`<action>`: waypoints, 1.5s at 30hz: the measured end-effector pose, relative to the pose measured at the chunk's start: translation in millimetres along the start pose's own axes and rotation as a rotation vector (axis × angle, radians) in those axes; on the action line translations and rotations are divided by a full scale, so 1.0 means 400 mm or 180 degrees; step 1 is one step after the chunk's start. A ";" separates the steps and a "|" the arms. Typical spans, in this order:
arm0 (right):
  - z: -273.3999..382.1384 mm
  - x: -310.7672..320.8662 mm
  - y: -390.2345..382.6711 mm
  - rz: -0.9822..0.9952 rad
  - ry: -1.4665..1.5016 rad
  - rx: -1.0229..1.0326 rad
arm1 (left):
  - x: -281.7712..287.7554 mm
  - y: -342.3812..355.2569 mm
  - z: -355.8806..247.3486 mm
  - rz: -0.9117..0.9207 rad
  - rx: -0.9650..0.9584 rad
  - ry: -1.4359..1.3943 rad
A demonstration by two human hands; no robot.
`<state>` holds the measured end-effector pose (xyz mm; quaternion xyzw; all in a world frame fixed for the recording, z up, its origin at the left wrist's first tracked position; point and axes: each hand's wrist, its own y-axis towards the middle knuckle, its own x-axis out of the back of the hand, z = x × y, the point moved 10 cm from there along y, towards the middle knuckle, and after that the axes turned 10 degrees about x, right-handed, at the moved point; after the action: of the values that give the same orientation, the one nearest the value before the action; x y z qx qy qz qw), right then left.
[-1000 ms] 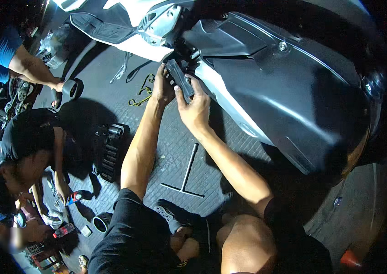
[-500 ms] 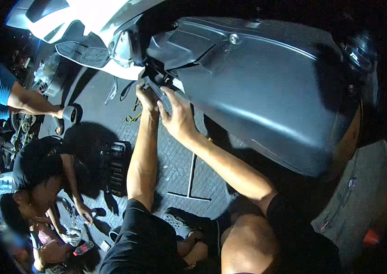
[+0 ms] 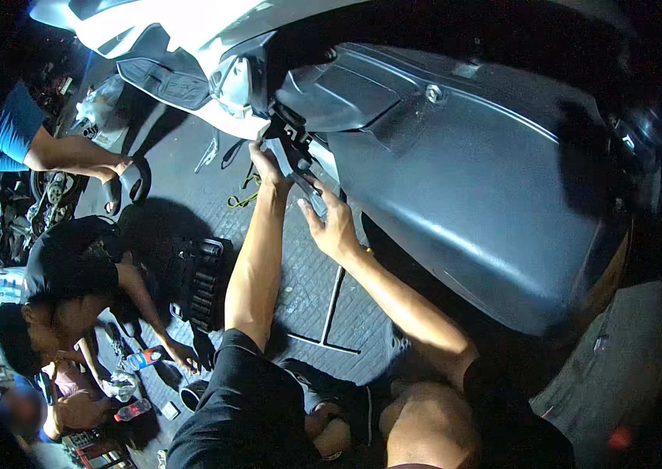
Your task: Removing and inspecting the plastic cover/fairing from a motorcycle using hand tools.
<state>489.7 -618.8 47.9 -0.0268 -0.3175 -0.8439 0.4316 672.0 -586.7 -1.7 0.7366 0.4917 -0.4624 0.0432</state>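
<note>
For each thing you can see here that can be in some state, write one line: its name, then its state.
Left hand: raised, fingers on the black bracket.
Right hand: raised, fingers touching the bracket's lower end.
Black bracket: against the scooter's body, at the panel edge.
Grey side panel: mounted, one bolt in place.
T-handle wrench: lying flat on the floor, untouched.
Socket tray: open on the floor.

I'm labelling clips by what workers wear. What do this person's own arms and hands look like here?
Both forearms are bare, coming up from the lower edge. The left hand and the right hand wear no gloves, and no rings or watch can be made out. The left arm ends in a short black sleeve; the right upper arm also seems covered by dark cloth.
</note>
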 end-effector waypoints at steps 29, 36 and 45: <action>0.089 0.065 0.025 -0.0185 0.0181 -0.0476 | -0.016 -0.013 -0.047 0.0619 -0.0317 0.0626; 0.063 0.061 0.015 -0.0278 0.0780 -0.0347 | -0.026 -0.035 -0.061 0.0470 -0.0890 0.1487; 0.008 0.047 0.010 -0.0411 0.1115 -0.0395 | -0.039 -0.018 0.021 0.0938 0.0044 0.0455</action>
<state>480.1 -631.8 58.5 0.1143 -0.1859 -0.8796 0.4227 659.8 -598.0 7.8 0.8320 0.3770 -0.4009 0.0704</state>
